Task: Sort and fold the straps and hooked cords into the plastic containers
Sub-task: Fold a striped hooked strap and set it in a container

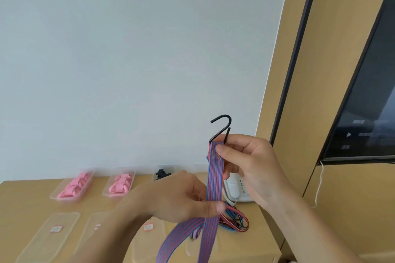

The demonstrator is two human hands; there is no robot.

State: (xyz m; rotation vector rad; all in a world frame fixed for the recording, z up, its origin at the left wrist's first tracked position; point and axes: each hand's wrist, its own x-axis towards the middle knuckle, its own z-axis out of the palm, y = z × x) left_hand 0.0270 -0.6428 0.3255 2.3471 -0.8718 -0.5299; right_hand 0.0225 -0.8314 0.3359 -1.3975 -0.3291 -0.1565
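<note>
A pale wall backs a light wooden tabletop, where two clear tubs of pink straps sit at the rear and flat clear lids lie nearer. The right hand pinches the flat, woven red-and-blue hooked cord just under its black wire hook, held upright; the left hand pinches the band lower down. To fold neatly, I would keep the ribbed elastic flat and untwisted, doubling it in even lengths.

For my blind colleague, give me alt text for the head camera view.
Right hand pinches a red-and-blue striped cord below its black hook, while the left hand grips it lower; behind, two containers hold pink straps.
</note>
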